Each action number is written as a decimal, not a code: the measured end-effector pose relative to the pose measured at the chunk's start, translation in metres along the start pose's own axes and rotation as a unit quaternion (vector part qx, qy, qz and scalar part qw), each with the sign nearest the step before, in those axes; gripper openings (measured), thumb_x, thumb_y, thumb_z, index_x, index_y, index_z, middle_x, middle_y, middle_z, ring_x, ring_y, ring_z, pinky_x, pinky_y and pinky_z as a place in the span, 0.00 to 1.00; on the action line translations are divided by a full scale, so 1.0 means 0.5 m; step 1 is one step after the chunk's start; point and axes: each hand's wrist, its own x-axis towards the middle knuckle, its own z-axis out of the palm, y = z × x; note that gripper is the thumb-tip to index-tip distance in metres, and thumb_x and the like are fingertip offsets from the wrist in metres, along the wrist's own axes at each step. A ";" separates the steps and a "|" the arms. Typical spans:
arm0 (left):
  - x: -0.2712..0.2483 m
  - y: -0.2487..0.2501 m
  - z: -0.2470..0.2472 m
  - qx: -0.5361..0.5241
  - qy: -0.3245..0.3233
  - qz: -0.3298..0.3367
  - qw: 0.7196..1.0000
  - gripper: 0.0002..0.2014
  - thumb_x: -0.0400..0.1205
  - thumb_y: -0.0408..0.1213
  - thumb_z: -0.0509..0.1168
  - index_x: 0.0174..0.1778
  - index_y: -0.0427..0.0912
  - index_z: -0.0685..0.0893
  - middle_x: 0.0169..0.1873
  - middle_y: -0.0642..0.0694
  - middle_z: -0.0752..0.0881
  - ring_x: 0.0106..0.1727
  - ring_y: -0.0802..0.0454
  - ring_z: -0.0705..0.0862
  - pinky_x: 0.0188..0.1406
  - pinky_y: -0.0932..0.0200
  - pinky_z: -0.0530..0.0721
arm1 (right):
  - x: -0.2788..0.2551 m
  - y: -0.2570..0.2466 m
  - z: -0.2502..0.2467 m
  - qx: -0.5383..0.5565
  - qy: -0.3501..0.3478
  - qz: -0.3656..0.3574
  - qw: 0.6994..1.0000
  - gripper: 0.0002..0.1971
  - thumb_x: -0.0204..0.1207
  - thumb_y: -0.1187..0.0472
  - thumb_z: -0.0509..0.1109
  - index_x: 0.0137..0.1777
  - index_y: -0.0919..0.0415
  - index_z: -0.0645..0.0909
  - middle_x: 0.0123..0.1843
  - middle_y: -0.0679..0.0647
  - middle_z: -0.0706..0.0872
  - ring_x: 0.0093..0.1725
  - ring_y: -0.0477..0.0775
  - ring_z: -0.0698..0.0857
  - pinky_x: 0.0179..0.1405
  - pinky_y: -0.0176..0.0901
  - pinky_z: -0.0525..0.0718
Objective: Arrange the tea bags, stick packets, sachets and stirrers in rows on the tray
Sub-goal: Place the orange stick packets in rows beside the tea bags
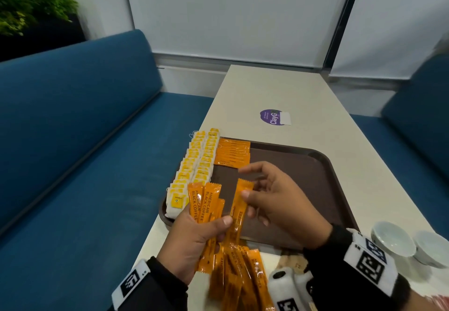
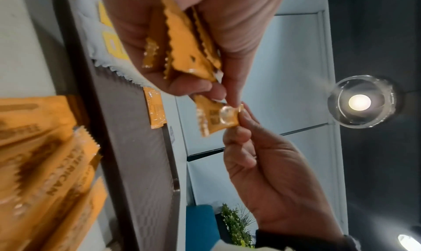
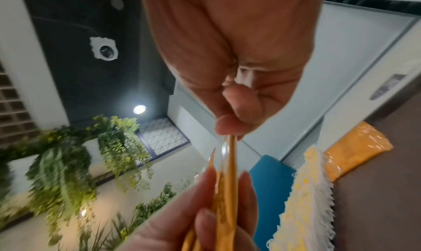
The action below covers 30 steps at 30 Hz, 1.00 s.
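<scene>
Nearest the person, a loose heap of orange stick packets (image 1: pixel 239 276) lies on the desk (image 1: pixel 279 87) just short of the tray, waiting its turn. Above it the left hand (image 1: pixel 194 240) has its fingers and thumb wrapped round a fanned bundle of packets (image 1: pixel 206 203), held upright like a hand of cards, probably so each can be drawn off singly. The right hand (image 1: pixel 277 201) pinches the top of one packet (image 1: pixel 240 203) between thumb and fingertips, its other fingers spread loosely; I judge it is being pulled from the fan to be laid down. The left wrist view shows what the head view hides: that pinch closes on the packet's sealed end (image 2: pixel 225 116). The right wrist view catches the same packet edge-on, thin as a blade. Beyond the hands, the brown tray (image 1: pixel 303 179) carries two rows of yellow tea bags (image 1: pixel 196 167) along its left edge and, just beside them at the far end, a neat row of stick packets (image 1: pixel 233 152). The tray's middle and right are bare. No sachets or stirrers can be made out for certain.
</scene>
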 end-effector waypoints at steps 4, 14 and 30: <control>0.007 -0.016 -0.014 0.010 0.014 -0.021 1.000 0.12 0.72 0.27 0.73 0.48 0.38 0.80 0.31 0.43 0.85 0.26 0.52 0.81 0.24 0.58 0.79 | 0.016 0.033 -0.022 0.015 -0.008 0.056 0.998 0.13 0.78 0.73 0.66 0.57 0.56 0.78 0.33 0.55 0.81 0.24 0.44 0.80 0.16 0.34 0.72; 0.025 -0.029 -0.031 -0.115 0.038 -0.076 0.990 0.13 0.76 0.43 0.67 0.53 0.42 0.81 0.31 0.44 0.85 0.25 0.53 0.81 0.20 0.60 0.80 | 0.206 0.094 -0.081 0.091 0.160 0.176 0.967 0.10 0.80 0.76 0.61 0.45 0.61 0.76 0.39 0.59 0.82 0.31 0.51 0.83 0.17 0.36 0.81; 0.034 -0.054 -0.045 -0.118 0.049 -0.102 0.987 0.13 0.76 0.40 0.67 0.55 0.39 0.81 0.34 0.41 0.86 0.27 0.49 0.82 0.21 0.58 0.81 | 0.366 0.146 -0.054 -0.125 0.129 0.294 0.939 0.11 0.81 0.66 0.67 0.36 0.59 0.75 0.32 0.52 0.81 0.26 0.47 0.77 0.30 0.35 0.77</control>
